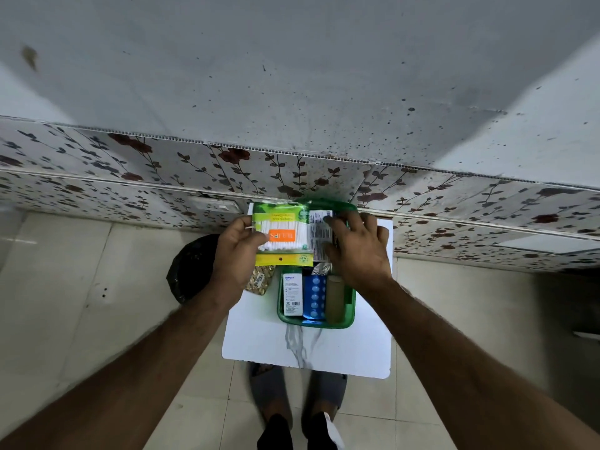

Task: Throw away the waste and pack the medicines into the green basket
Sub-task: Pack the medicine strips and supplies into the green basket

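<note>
The near half of the white marble-veined surface (341, 349) lies bare. The green plastic basket (349, 315) is crowded with a white carton (293, 295), blue blister strip (314, 297) and brown bottle (335, 298); a flowered wall (194, 170) closes off the far side.

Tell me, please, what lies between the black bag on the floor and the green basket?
In the head view, the left hand and a gold blister strip on the white table lie between the black bag and the green basket.
</note>
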